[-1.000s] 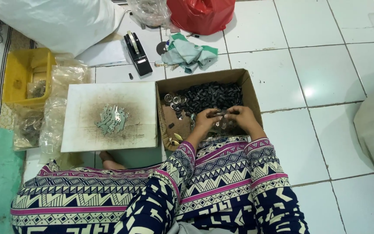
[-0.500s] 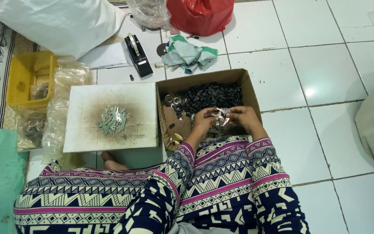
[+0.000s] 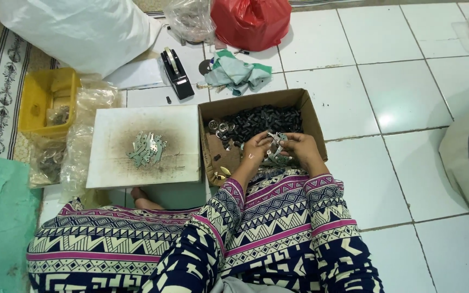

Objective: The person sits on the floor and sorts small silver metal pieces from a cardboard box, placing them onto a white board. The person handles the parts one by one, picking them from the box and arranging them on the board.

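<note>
Hands at the near edge of an open cardboard box (image 3: 313, 116) on the tiled floor (image 3: 403, 97): left hand (image 3: 255, 147) and right hand (image 3: 300, 149) together pinch a small metal part (image 3: 276, 142). Black pieces (image 3: 264, 118) fill the box's far side. Left of the box, touching it, a white board (image 3: 109, 163) carries loose metal parts (image 3: 147, 147). Bare tiles lie right of the box.

A small flat metal part (image 3: 276, 142), silvery and irregular in outline, is pinched between the fingertips of both hands above the near half of an open cardboard box (image 3: 314, 123). The box sits on white floor tiles, its far half heaped with small dark pieces (image 3: 261, 118).
</note>
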